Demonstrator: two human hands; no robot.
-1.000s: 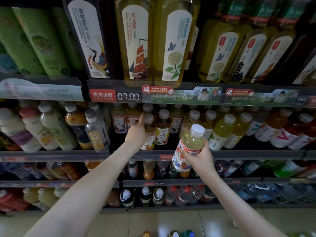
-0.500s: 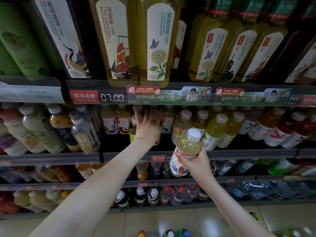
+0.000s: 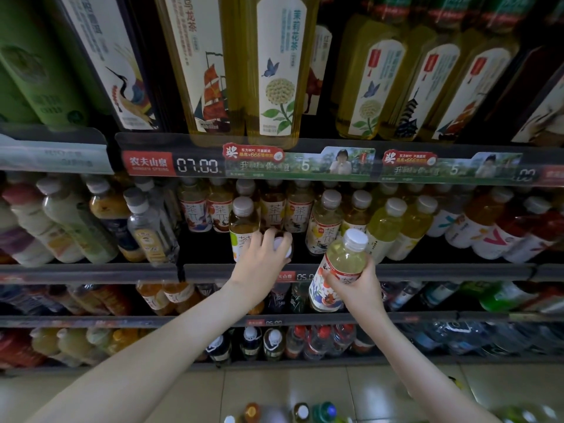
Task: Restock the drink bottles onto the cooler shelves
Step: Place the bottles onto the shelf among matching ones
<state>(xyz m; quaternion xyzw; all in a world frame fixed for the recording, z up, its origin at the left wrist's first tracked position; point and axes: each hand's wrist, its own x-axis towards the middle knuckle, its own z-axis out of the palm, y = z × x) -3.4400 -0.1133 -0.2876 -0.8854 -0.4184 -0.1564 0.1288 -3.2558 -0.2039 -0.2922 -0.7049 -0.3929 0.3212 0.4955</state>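
Shelf (image 3: 396, 271) nearly full: left hand (image 3: 262, 265) clasped a shelved cap (image 3: 280, 245), right hand (image 3: 357, 285) clutched a bottle (image 3: 343, 264) not yet placed.

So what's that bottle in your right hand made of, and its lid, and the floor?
The bottle in the right hand looks like clear, glossy plastic: the pale yellow drink shows through it. Its white cap seems to be opaque, duller plastic. The floor is probably glazed tile: it is pale, with straight joint lines and blurry light reflections.
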